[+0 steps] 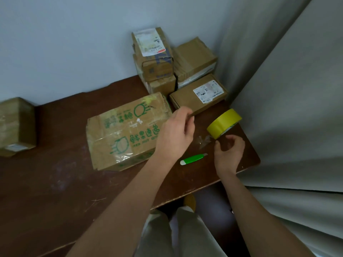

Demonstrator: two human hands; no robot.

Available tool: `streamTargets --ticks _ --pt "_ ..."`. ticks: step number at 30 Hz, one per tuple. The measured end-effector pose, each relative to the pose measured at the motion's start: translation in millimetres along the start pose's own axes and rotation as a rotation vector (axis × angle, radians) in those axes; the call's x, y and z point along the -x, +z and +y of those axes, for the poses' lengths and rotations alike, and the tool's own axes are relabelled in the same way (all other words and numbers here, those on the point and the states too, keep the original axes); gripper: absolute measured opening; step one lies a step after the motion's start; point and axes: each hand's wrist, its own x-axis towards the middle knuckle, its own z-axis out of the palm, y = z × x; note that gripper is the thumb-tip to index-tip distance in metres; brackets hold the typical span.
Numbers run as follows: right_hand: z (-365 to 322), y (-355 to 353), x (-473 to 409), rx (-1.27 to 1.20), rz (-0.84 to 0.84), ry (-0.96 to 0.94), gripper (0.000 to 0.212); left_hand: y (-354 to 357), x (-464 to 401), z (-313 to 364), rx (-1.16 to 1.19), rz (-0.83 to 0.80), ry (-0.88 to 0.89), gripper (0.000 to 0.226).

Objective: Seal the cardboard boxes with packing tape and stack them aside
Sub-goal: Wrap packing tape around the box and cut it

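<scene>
Here, seen from the head camera, a person stands at a brown desk set in a corner, both bare forearms reaching out over it. The left hand hovers above the right edge of a large box printed in green, which lies flat near the middle of the desk. Its fingers are curled together with the thumb near their tips; whether they pinch anything cannot be told. The right hand sits just below a yellow tape roll, which stands tilted on its edge near the desk's right side. The right fingers are loosely curled, and forefinger and thumb pinch at a strip of clear tape that stretches, crumpled, from the roll toward the left hand. A green cutter lies flat on the desk between the two wrists, touched by neither hand. Behind the large box, a stack of boxes rises against the wall, with a second stack beside it and a flat labelled box in front. A lone box sits at the desk's far left, well apart from the others. A grey curtain hangs along the right.
</scene>
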Motion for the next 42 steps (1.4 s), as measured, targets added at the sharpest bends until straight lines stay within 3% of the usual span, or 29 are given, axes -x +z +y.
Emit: streamTargets --ticks 5,10,13,16,19,25,31,39,42 --pt "-49 7 17 -0.158 0.123 0.011 0.028 -63 3 -24 -0.059 0.142 0.003 0.016" --pt "-119 25 32 -0.228 0.105 -0.203 0.025 -116 15 -67 -0.073 0.340 -0.180 0.013" --pt "-152 41 44 -0.152 -0.009 -0.429 0.026 -134 24 -96 -0.014 0.503 -0.330 0.017" --pt "-172 63 52 0.035 -0.245 -0.547 0.027 -142 36 -116 -0.017 0.553 -0.412 0.020" --pt "-181 85 47 0.299 -0.372 -0.507 0.033 -139 48 -121 -0.105 0.515 -0.415 0.022" --pt "-168 111 50 0.564 -0.323 -0.292 0.046 -98 71 -101 -0.368 0.286 -0.259 0.044" --pt "-156 110 52 0.613 -0.249 -0.325 0.047 -68 58 -92 -0.624 -0.024 -0.239 0.070" --pt "-155 112 52 0.652 -0.246 -0.337 0.044 -76 31 -110 -0.643 -0.081 -0.430 0.086" --pt "-153 112 53 0.647 -0.223 -0.302 0.045 -81 14 -119 -0.674 -0.104 -0.387 0.085"
